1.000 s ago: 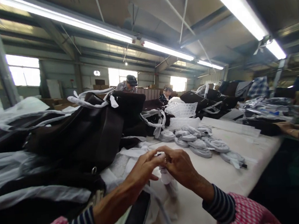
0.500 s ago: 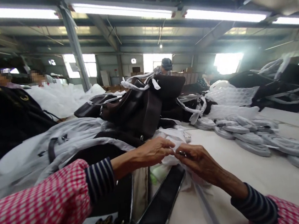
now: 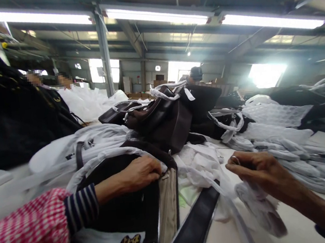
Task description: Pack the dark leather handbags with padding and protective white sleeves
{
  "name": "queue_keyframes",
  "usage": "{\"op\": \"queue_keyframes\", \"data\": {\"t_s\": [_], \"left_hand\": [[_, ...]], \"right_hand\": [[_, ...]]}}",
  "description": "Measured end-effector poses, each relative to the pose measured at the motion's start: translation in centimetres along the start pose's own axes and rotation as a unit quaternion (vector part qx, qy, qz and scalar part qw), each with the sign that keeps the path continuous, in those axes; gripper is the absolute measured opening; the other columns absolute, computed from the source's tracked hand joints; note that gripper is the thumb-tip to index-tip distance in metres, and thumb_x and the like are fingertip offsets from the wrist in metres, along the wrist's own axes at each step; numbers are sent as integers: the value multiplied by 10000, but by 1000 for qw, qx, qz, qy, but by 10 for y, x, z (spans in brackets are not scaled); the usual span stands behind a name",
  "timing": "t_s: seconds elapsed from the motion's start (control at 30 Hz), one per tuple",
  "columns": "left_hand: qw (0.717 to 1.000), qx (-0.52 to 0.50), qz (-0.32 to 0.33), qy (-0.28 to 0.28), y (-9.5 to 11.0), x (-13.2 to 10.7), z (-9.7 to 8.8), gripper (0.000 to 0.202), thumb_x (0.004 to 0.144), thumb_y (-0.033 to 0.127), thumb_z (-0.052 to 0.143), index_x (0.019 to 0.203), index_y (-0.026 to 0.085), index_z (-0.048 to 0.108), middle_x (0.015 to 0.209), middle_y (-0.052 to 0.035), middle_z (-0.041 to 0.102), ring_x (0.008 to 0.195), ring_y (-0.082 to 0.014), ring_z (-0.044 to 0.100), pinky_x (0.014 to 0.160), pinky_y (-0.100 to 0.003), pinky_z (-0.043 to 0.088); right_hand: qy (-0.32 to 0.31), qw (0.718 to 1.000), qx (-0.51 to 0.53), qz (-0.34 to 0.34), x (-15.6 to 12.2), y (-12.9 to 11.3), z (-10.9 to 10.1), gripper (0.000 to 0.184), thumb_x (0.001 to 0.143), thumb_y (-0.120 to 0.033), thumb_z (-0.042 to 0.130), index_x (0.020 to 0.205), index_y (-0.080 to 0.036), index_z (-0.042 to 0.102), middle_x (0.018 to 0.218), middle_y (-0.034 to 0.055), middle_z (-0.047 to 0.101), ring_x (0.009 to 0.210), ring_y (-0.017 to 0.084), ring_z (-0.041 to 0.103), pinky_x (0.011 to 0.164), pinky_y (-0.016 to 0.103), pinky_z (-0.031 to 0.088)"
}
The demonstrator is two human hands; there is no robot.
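Observation:
My left hand point(image 3: 140, 173) is closed on the zipped top edge of a black handbag point(image 3: 122, 210) that lies open in front of me, its beige lining point(image 3: 168, 206) showing. My right hand point(image 3: 257, 169) is pinched shut on a small metal ring, with a strap wrapped in white paper point(image 3: 260, 204) hanging below it. A black strap point(image 3: 196, 226) runs from the bag across the white table point(image 3: 227, 238).
A brown handbag point(image 3: 168, 122) with white-wrapped handles stands behind. Several white-wrapped straps point(image 3: 287, 151) lie in a heap at the right. Dark bags point(image 3: 8, 118) pile up on the left. Other people sit at the far side.
My hands have parted: the left moved onto the bag's open edge, the right drew away to the right with the ring and wrapped strap. The view swung left.

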State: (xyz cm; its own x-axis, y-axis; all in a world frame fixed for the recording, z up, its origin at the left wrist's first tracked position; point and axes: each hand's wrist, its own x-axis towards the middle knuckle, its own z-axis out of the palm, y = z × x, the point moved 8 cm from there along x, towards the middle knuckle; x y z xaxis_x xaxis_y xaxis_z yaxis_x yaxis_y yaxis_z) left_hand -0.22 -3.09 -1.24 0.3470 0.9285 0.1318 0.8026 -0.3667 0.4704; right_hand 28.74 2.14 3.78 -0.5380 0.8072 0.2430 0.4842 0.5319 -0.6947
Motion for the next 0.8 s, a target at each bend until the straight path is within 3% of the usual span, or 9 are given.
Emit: {"op": "queue_keyframes", "data": {"t_s": [0.1,0.2,0.3,0.4,0.47,0.6,0.8], "left_hand": [[999,37,-8,11,-7,-6,10,228,950,306,616,1096,177,734,1093,-92,698,1069,-301,600,981,-403,417],[997,73,6,-4,-5,-9,21,301,980,370,642,1252,245,673,1198,-65,664,1147,-292,575,999,-406,433],[991,134,10,-3,-3,-11,26,105,966,243,636,1039,241,712,1113,-28,656,1102,-264,577,948,-381,458],[983,177,-29,33,-9,-13,23,99,906,123,618,898,192,688,1050,-42,644,1059,-262,573,882,-377,478],[982,182,-38,47,-11,-13,23,86,908,132,619,929,183,684,1073,-58,629,1080,-271,558,880,-390,484],[985,168,11,40,-5,-8,30,115,925,215,684,1039,200,679,1138,-55,600,1126,-264,526,908,-386,489],[966,250,48,41,-9,8,50,28,925,169,643,907,185,629,1104,-63,596,1063,-270,514,819,-398,480]], "right_hand": [[-60,996,55,24,8,-22,17,406,899,-497,640,669,-184,520,610,-40,374,560,106,295,502,260,215],[-121,988,94,20,17,-35,63,329,883,-417,626,680,-184,515,609,-49,369,557,97,282,515,262,212],[-119,989,92,-10,27,-29,111,299,847,-341,577,638,-195,422,617,-50,327,588,103,303,555,273,234],[-78,996,40,-28,32,-11,139,299,814,-324,537,617,-208,345,607,-49,297,595,111,308,577,295,217],[-63,997,21,-28,31,-1,145,298,821,-334,519,623,-210,334,609,-47,305,601,116,318,589,301,219],[-36,999,19,-12,28,5,135,293,856,-389,504,650,-203,410,633,-32,384,631,133,379,614,305,259],[-21,1000,20,-4,29,9,132,287,856,-393,512,656,-196,451,645,-22,429,638,141,412,623,309,269]]}}
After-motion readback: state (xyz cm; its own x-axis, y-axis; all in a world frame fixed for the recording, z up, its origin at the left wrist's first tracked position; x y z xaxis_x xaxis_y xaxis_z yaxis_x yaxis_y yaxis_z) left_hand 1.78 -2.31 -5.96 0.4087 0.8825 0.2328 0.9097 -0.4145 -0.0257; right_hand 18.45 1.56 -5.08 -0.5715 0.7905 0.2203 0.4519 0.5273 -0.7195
